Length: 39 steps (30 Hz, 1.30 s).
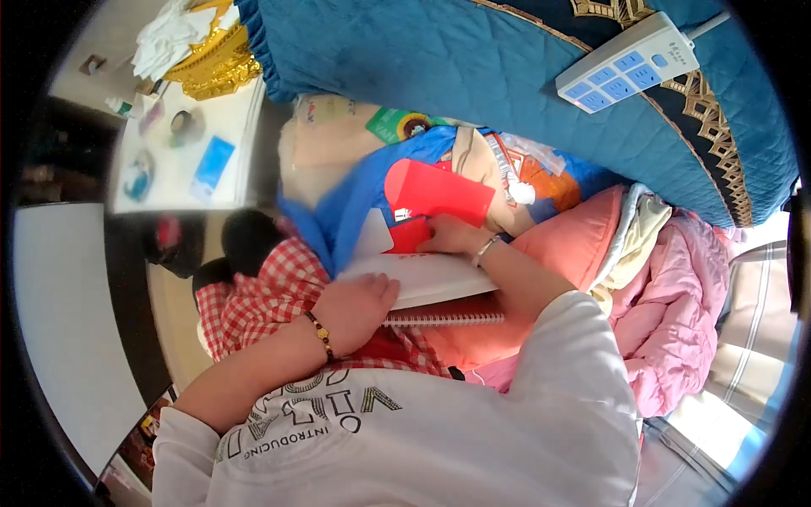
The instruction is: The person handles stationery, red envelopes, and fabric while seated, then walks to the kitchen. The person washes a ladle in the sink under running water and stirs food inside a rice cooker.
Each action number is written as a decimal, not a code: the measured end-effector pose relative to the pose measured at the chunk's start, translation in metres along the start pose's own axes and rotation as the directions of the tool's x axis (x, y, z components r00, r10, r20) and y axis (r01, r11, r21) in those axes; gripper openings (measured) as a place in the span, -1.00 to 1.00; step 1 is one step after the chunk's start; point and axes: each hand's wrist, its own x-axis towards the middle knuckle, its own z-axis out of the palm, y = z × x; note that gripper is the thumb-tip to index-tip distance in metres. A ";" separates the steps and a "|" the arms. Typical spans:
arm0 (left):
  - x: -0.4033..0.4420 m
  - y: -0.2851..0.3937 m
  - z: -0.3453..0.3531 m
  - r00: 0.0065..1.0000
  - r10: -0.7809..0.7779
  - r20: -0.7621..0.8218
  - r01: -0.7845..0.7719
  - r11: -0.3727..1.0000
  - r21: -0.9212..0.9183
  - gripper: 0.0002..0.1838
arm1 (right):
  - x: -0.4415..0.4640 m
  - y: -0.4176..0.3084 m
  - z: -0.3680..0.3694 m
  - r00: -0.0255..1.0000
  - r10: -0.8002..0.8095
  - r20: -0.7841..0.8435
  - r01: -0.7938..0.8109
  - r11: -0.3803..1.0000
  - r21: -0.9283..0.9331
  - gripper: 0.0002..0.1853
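Note:
My left hand (359, 306), with a beaded bracelet at the wrist, lies over the near left part of a white sheet or booklet (439, 277), its fingers laid on the surface. My right hand (456, 237), wearing a bracelet, has its fingertips closed at the edge of a small red card (409, 235). Just beyond it lies a red paper envelope (439, 194) with a rounded flap. A spiral-bound notebook (443, 319) sits under the white booklet, on my lap. The right fingertips are partly hidden.
A blue bag (338, 207) and packages lie beyond my hands. A power strip (627, 66) rests on a blue quilted cover (405, 59). Pink bedding (676, 296) is at right. A white side table (182, 160) holds a gold basket (221, 68).

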 end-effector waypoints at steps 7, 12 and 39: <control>-0.011 0.002 -0.008 0.989 0.073 -0.130 -0.078 0.996 -0.031 -0.67 | -0.018 -0.009 -0.053 0.992 0.126 -0.003 -0.110 0.878 0.466 -0.67; -0.012 0.003 -0.008 0.983 0.076 -0.167 -0.080 0.997 -0.021 -0.66 | -0.002 0.030 -0.036 0.983 0.027 -0.179 0.055 0.896 0.440 -0.61; -0.028 0.016 -0.002 0.969 0.095 -0.228 -0.093 0.995 0.021 -0.62 | 0.000 0.031 -0.037 0.873 0.241 -0.423 0.202 0.612 0.765 -0.50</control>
